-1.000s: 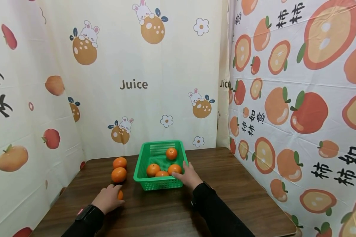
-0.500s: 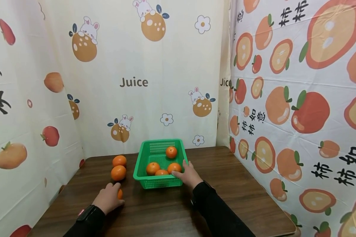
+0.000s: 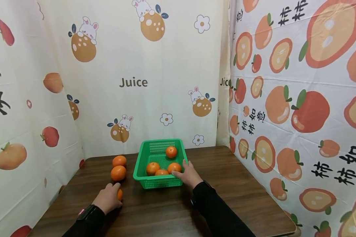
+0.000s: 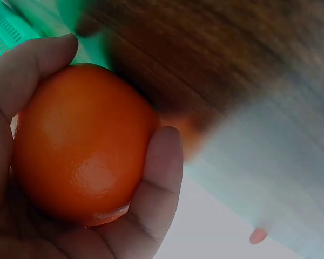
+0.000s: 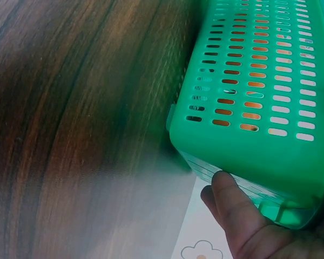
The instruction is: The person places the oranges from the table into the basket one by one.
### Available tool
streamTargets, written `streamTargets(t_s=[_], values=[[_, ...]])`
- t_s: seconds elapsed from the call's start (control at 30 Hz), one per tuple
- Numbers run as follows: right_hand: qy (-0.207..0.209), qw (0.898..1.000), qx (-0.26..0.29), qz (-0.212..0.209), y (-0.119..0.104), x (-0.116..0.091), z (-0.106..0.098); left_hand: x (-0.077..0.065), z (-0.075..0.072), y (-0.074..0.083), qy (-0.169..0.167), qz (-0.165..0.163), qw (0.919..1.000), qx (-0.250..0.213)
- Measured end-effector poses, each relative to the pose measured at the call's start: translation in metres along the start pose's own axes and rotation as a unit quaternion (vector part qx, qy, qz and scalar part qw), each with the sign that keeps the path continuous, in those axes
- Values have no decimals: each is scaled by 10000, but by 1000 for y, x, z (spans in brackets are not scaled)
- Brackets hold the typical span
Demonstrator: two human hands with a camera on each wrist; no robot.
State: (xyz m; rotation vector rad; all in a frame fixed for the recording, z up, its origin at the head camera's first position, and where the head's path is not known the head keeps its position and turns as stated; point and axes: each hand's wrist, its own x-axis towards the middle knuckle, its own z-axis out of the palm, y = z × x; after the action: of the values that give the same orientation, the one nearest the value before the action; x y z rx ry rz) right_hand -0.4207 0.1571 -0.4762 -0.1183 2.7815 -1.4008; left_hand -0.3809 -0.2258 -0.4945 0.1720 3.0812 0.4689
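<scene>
My left hand [image 3: 106,198] grips a glossy orange [image 4: 86,140] at the table's left side, thumb and fingers curled around it. In the head view most of that orange is hidden behind the hand. A green plastic basket [image 3: 163,183] stands in the middle, holding several oranges [image 3: 152,168]. At its near right corner, my right hand [image 3: 190,176] holds the basket, thumb over the rim and fingers along the right side. The right wrist view shows those fingertips [image 5: 222,181] against the outer wall; the thumb is out of sight there.
Two more oranges [image 3: 118,173] lie on the brown wooden table [image 3: 225,184], left of the basket and beyond my left hand. Fruit-printed curtains [image 3: 166,65] enclose the table at the back and on both sides.
The head view has tilted slightly. My left hand stays around the orange with only a tiny shift of the thumb; the right hand and basket keep their places.
</scene>
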Motion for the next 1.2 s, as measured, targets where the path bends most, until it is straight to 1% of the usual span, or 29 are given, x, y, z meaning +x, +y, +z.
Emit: streamTargets(t_s=[0.2, 0.37, 0.63, 0.7, 0.9, 1.03, 1.2], values=[[35, 10000, 68, 45, 0, 0, 1, 2, 1, -2, -4, 49, 10000, -51], [54, 9999, 128, 12, 2, 1, 0, 2, -1, -3, 73, 116, 9999, -51], [25, 9999, 102, 23, 3, -3, 0, 5, -13, 3, 62, 117, 9999, 8], [29, 9999, 103, 8, 3, -4, -1, 7, -16, 5, 85, 171, 9998, 42], [47, 9999, 102, 59, 4, -3, 1, 9, -27, 11, 295, 361, 9988, 131], [44, 9999, 120, 86, 4, 0, 2, 14, -35, 14, 393, 455, 9981, 148], [23, 9999, 90, 103, 3, 4, 2, 21, -42, 17, 663, 602, 9959, 141]])
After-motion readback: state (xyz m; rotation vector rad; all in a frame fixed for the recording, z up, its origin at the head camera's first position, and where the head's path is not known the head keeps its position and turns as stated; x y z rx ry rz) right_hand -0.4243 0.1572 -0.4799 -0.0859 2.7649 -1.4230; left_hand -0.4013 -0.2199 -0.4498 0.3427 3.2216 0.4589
